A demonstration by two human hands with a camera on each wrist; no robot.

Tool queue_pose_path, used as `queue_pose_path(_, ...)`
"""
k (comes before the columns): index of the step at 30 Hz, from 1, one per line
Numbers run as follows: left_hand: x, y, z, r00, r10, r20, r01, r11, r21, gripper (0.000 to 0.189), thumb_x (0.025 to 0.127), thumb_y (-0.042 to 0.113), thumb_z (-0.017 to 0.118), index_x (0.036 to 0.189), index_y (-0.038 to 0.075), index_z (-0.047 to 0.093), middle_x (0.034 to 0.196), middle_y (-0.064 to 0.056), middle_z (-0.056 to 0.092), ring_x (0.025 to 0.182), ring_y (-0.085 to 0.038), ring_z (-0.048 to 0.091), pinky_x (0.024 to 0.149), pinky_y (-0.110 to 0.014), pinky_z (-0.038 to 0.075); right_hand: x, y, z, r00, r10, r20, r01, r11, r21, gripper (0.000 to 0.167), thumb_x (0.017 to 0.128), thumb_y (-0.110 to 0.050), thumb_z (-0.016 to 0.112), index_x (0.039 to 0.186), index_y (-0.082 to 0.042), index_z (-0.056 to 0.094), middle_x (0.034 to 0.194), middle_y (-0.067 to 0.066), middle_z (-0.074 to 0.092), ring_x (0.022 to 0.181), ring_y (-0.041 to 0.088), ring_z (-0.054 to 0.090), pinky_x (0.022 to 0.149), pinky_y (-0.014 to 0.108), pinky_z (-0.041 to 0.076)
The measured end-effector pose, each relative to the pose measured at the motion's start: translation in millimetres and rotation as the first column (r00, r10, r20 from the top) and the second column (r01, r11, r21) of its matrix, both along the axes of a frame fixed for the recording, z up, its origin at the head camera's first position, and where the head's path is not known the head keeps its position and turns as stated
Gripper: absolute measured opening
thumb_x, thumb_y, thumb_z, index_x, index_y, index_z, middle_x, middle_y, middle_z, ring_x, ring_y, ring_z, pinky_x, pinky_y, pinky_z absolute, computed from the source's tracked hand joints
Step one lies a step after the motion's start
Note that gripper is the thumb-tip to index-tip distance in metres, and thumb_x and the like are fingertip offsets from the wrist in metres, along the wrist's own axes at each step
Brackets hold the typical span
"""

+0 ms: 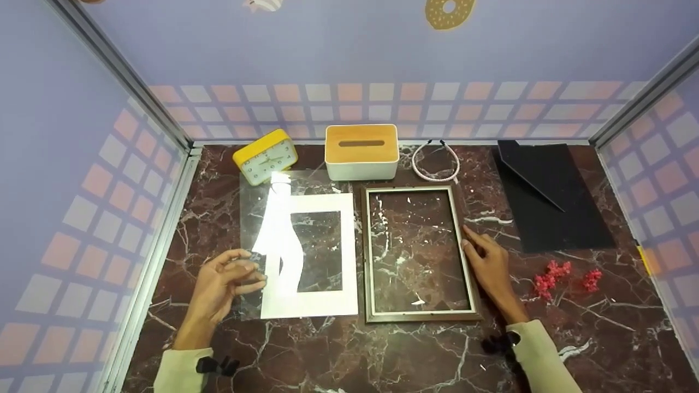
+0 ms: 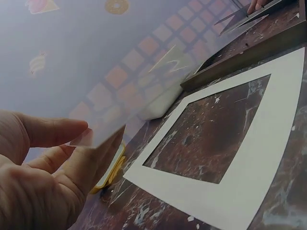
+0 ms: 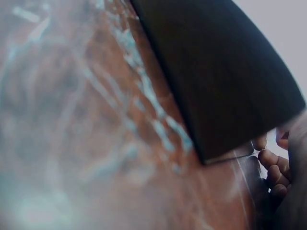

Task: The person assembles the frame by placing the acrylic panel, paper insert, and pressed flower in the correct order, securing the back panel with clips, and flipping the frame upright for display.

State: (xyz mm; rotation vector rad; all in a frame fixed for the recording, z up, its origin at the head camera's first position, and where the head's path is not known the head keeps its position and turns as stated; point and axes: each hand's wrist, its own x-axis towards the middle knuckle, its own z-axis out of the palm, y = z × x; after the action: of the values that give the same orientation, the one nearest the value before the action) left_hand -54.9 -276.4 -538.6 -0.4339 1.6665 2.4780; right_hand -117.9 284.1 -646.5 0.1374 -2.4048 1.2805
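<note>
White mat (image 1: 349, 245), clock (image 1: 267, 158) on marbled table (image 1: 382, 355)

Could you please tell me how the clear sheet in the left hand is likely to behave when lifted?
The clear sheet is probably light, since it looks thin and the left hand pinches it near an edge. It may flex somewhat, as the glare across it curves. Its glossy surface suggests it could slip.
</note>
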Motion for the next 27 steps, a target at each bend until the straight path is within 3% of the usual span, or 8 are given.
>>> queue_pose_path(6, -1.6, 20.0, -7.5, 0.999, -0.044, 0.017, 0.044, 0.999, 0.001, 0.022, 0.099, -0.02, 0.058, 0.118, -0.009, 0.065, 0.094, -0.019, 0.075, 0.079, -0.034, 0.081, 0.08, -0.052, 0.067, -0.3, -1.3, 0.0, 1.0, 0.006, -0.007, -0.006, 1.0, -0.005, 0.037, 0.099, 0.002, 0.079, 0.136, -0.003, 0.078, 0.072, 0.002, 0.05, 0.065, 0.007, 0.041, 0.059, 0.019, 0.033)
queue_pose_path(13, -4.1, 41.6, -13.3, 0.989, -0.142, 0.035, 0.141, 0.99, 0.029, 0.021, 0.101, -0.018, 0.059, 0.119, -0.007, 0.062, 0.094, -0.018, 0.075, 0.08, -0.032, 0.081, 0.085, -0.057, 0.066, -0.1, -0.5, -1.6, 1.0, 0.002, -0.013, -0.002, 1.0, 0.006, 0.037, 0.101, 0.001, 0.077, 0.137, -0.004, 0.077, 0.072, 0.001, 0.051, 0.064, 0.007, 0.04, 0.059, 0.018, 0.032)
queue_pose_path(27, -7.8, 84.4, -17.7, 0.969, -0.245, 0.029, 0.242, 0.966, 0.087, 0.026, 0.098, -0.018, 0.063, 0.123, -0.011, 0.058, 0.094, -0.015, 0.075, 0.08, -0.027, 0.08, 0.081, -0.052, 0.068, 0.4, 1.4, -1.9, 1.0, 0.004, 0.001, -0.004, 1.0, 0.01, 0.037, 0.101, 0.001, 0.077, 0.138, -0.004, 0.077, 0.074, 0.002, 0.053, 0.066, 0.008, 0.043, 0.061, 0.019, 0.034)
